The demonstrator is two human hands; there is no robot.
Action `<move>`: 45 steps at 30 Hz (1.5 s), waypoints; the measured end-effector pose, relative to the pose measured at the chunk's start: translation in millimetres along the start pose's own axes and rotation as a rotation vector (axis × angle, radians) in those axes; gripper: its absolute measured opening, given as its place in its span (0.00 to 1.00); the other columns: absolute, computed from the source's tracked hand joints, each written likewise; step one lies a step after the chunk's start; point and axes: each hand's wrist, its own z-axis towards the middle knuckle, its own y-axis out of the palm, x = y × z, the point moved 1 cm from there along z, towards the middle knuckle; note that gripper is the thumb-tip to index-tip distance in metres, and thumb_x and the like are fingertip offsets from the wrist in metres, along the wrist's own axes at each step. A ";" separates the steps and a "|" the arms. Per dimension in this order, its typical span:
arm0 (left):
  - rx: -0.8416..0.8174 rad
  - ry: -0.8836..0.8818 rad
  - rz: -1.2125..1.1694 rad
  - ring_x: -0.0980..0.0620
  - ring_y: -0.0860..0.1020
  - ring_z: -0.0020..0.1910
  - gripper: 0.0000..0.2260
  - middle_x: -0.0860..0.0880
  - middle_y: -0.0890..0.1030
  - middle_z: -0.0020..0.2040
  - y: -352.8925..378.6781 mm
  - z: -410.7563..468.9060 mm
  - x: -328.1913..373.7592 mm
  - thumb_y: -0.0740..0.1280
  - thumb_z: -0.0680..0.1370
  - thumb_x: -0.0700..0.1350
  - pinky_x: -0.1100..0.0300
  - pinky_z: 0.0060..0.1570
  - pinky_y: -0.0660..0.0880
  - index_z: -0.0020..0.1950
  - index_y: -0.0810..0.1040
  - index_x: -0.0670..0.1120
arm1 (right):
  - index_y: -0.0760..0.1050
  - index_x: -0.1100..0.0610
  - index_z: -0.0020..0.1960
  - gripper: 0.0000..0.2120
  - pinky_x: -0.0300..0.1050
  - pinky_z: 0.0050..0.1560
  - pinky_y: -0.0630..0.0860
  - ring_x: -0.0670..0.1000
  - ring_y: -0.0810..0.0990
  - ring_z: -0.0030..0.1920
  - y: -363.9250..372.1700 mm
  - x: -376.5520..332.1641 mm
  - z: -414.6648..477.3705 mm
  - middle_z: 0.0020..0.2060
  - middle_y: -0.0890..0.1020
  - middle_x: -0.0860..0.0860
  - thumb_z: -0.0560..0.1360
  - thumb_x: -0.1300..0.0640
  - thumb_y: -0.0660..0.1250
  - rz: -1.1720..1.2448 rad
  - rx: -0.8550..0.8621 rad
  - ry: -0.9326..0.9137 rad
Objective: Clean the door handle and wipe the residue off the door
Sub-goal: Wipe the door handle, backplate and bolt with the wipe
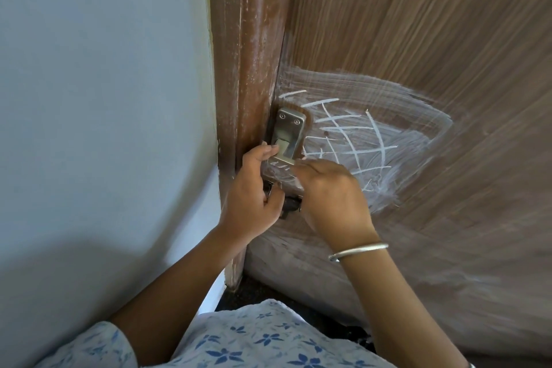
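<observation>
The brown wooden door [418, 24] carries white smeared residue [373, 116] with crossed white lines to the right of the lock. A silver metal handle plate [288, 131] is fixed at the door's left edge. My left hand [254, 188] grips the door handle [291, 203] below the plate, with its thumb on the plate's lower part. My right hand [331, 191], with a silver bangle on its wrist, has its fingers curled on a pale, blurred wipe [280, 173] held against the handle. Both hands hide most of the handle.
A dark brown door frame [248, 54] with white specks runs down beside the door. A pale blue wall [104, 98] fills the left. More faint white smears cover the lower door [343, 272]. My blue-flowered sleeve shows at the bottom.
</observation>
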 end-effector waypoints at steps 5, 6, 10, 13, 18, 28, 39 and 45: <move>0.043 -0.042 0.018 0.54 0.70 0.66 0.26 0.44 0.73 0.64 3.0 -3.9 -2.3 0.66 0.69 0.35 0.65 0.66 0.65 0.67 0.65 0.40 | 0.81 0.61 0.38 0.17 0.39 0.30 0.70 0.59 0.79 0.29 -14.3 24.2 -17.7 0.31 0.81 0.55 0.53 0.75 0.67 -0.018 0.037 0.211; 0.047 -0.055 0.017 0.54 0.70 0.66 0.26 0.43 0.73 0.64 3.6 -4.6 -2.2 0.66 0.69 0.35 0.64 0.66 0.65 0.67 0.65 0.39 | 0.81 0.61 0.39 0.17 0.40 0.30 0.73 0.59 0.79 0.30 -15.7 25.1 -16.3 0.31 0.81 0.55 0.54 0.76 0.67 0.021 0.053 0.206; 0.050 -0.025 -0.018 0.53 0.69 0.68 0.26 0.43 0.71 0.65 2.8 -5.6 1.7 0.65 0.69 0.33 0.65 0.67 0.64 0.67 0.65 0.35 | 0.81 0.62 0.46 0.20 0.48 0.31 0.79 0.57 0.81 0.35 -12.6 9.7 4.2 0.37 0.82 0.54 0.60 0.78 0.65 0.185 0.076 0.058; 0.051 0.003 -0.038 0.48 0.70 0.68 0.25 0.40 0.71 0.65 0.3 -4.2 5.5 0.66 0.69 0.31 0.61 0.68 0.65 0.66 0.65 0.34 | 0.79 0.62 0.50 0.19 0.47 0.32 0.78 0.58 0.81 0.36 -3.2 -5.8 28.8 0.41 0.83 0.56 0.63 0.76 0.63 0.180 0.018 -0.023; 0.060 0.028 -0.063 0.51 0.69 0.68 0.25 0.42 0.70 0.64 -1.7 -4.3 5.1 0.65 0.70 0.30 0.61 0.68 0.66 0.65 0.64 0.34 | 0.75 0.59 0.53 0.14 0.45 0.34 0.72 0.57 0.80 0.40 11.1 -14.3 55.4 0.44 0.80 0.55 0.70 0.68 0.61 0.033 -0.156 -0.061; 0.055 -0.002 -0.068 0.50 0.68 0.69 0.25 0.38 0.70 0.67 -1.2 -3.7 3.9 0.63 0.70 0.31 0.59 0.68 0.65 0.67 0.64 0.33 | 0.80 0.61 0.45 0.19 0.34 0.37 0.74 0.51 0.80 0.36 -12.0 38.1 12.2 0.38 0.83 0.54 0.64 0.80 0.62 0.367 0.103 0.077; -0.053 0.136 0.093 0.51 0.66 0.71 0.25 0.44 0.72 0.68 -2.1 0.9 7.3 0.67 0.70 0.32 0.56 0.65 0.70 0.67 0.66 0.36 | 0.81 0.63 0.49 0.23 0.53 0.38 0.80 0.60 0.79 0.42 -1.2 45.9 -15.0 0.38 0.83 0.57 0.61 0.82 0.63 0.231 0.167 0.026; -0.122 0.082 0.188 0.46 0.73 0.48 0.25 0.43 0.74 0.66 -6.6 1.0 16.0 0.70 0.70 0.33 0.82 0.35 0.64 0.65 0.67 0.35 | 0.81 0.63 0.52 0.21 0.37 0.46 0.76 0.54 0.81 0.44 15.1 46.1 -41.8 0.44 0.84 0.53 0.64 0.80 0.65 0.268 0.371 0.159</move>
